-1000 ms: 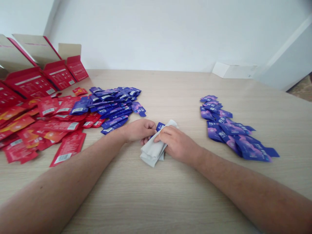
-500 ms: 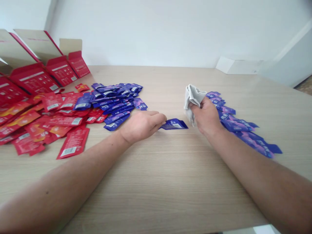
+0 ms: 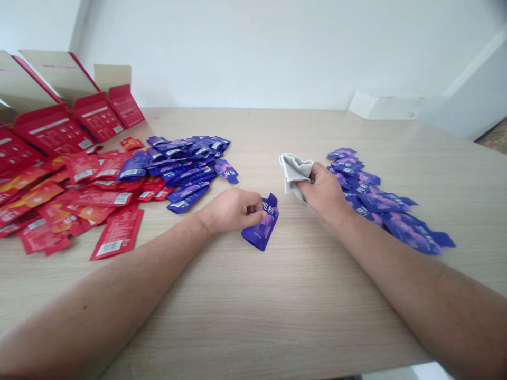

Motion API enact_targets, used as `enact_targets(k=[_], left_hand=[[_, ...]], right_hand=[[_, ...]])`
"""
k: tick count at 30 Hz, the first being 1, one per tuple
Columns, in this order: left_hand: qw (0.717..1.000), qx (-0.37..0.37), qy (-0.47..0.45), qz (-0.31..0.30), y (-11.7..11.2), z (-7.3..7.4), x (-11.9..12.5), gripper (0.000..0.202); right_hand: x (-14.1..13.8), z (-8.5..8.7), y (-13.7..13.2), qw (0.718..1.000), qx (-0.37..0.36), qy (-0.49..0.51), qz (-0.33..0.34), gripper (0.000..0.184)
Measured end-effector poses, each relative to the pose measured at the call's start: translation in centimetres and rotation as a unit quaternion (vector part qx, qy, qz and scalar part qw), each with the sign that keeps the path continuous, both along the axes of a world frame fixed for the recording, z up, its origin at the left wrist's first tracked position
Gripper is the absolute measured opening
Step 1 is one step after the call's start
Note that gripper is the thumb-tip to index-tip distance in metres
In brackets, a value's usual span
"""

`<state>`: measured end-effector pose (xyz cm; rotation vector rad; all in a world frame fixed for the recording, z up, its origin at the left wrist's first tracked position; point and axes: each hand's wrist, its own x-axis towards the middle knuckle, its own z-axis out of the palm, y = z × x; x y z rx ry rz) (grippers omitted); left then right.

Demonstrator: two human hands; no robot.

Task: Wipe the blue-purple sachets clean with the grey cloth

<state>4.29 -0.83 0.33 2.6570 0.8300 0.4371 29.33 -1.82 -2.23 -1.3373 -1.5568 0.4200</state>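
A purple sachet (image 3: 259,231) with white lettering hangs from my left hand (image 3: 233,210), pinched between thumb and fingers, its printed front towards me. Closed round a crumpled pale grey cloth (image 3: 296,170) is my right hand (image 3: 322,192), a little to the right of that sachet and apart from it. To the left of my left hand lies a heap of purple sachets (image 3: 186,163), many with barcodes showing. More purple sachets (image 3: 382,203) overlap in a slanting row on the right, partly behind my right hand and forearm.
Red and orange sachets (image 3: 83,200) are piled at the left, touching the purple heap. Behind them stand several open red cartons (image 3: 97,119) with raised flaps. A white box (image 3: 386,106) sits at the back right, by the wall.
My left hand has turned the purple sachet from nearly flat to upright, its lettered side showing. My right hand has shifted left and slightly towards me with the cloth.
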Motion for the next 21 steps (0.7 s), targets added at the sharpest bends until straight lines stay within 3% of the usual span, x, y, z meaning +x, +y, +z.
enact_targets(k=[3,6,8,13,21], left_hand=[[0.988,-0.132,-0.023,0.081,1.0,-1.2,0.4,0.015],[0.943,-0.300,-0.036,0.139,1.9,-1.8,0.3,0.036],[0.920,-0.361,-0.037,0.150,2.2,-1.8,0.2,0.044],[0.916,-0.373,-0.012,0.148,1.9,-0.9,0.1,0.017],[0.921,-0.348,0.017,0.177,1.9,-1.4,0.4,0.011]], right_hand=[[-0.8,0.6,-0.7,1.000,0.000,-0.012,0.025,0.024],[-1.5,0.9,-1.3,0.998,-0.003,-0.027,0.065,0.023],[-1.8,0.8,-1.5,0.995,0.004,-0.048,0.088,0.026],[-2.0,0.4,-1.8,0.981,0.043,-0.131,0.136,0.032],[-3.3,-0.4,-2.5,0.942,0.073,-0.246,0.216,0.038]])
